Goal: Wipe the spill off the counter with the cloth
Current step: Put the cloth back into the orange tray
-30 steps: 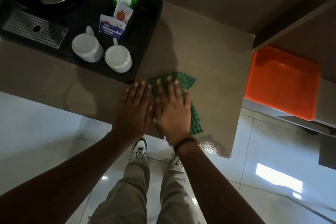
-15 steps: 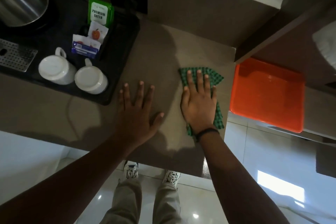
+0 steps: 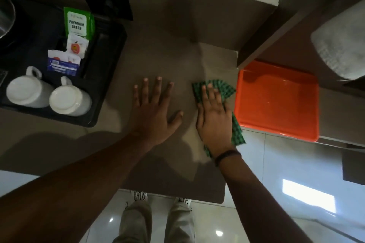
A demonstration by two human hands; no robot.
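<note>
Right hand [image 3: 214,118] flat, fingers together, pressing the cloth [image 3: 227,89] onto the counter [image 3: 177,61], right at its right-hand edge, just beside the orange tray [image 3: 276,100]. Cloth pokes out past the fingertips and along the outer side of the palm; part hangs off the edge. Left hand [image 3: 156,110] spread flat on bare counter, near the right one, holding nothing. Can't make out any spill here. Cloth looks thin, soft, light: will likely bunch if dragged by a corner, so palm pressure over its middle is probably the safest hold.
</note>
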